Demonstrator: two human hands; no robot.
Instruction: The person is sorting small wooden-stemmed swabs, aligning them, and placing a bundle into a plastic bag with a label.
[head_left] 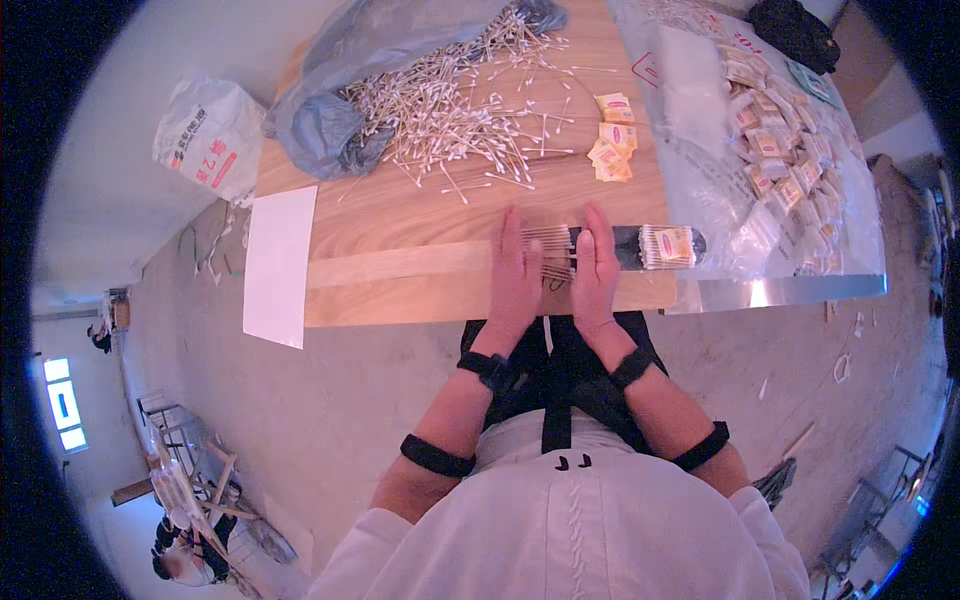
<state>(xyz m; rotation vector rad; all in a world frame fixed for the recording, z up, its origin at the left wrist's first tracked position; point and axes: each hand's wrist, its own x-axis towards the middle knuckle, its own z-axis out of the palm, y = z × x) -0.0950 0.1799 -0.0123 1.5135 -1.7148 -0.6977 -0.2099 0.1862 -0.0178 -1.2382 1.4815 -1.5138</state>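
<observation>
My left hand and my right hand stand on edge near the front of the wooden table, fingers stretched out and palms facing each other. Between them lies a row of cotton swabs, with its ends at or close to both palms. Beneath the right hand runs a dark flat strip. On its right end rests a pack of cotton swabs with a yellow and red label. Some swabs are hidden behind my fingers.
Farther back, loose cotton swabs spill from a grey plastic bag. Yellow labels lie to their right. Several packed bundles cover clear plastic at the right. A white sheet overhangs the left edge, near a white bag.
</observation>
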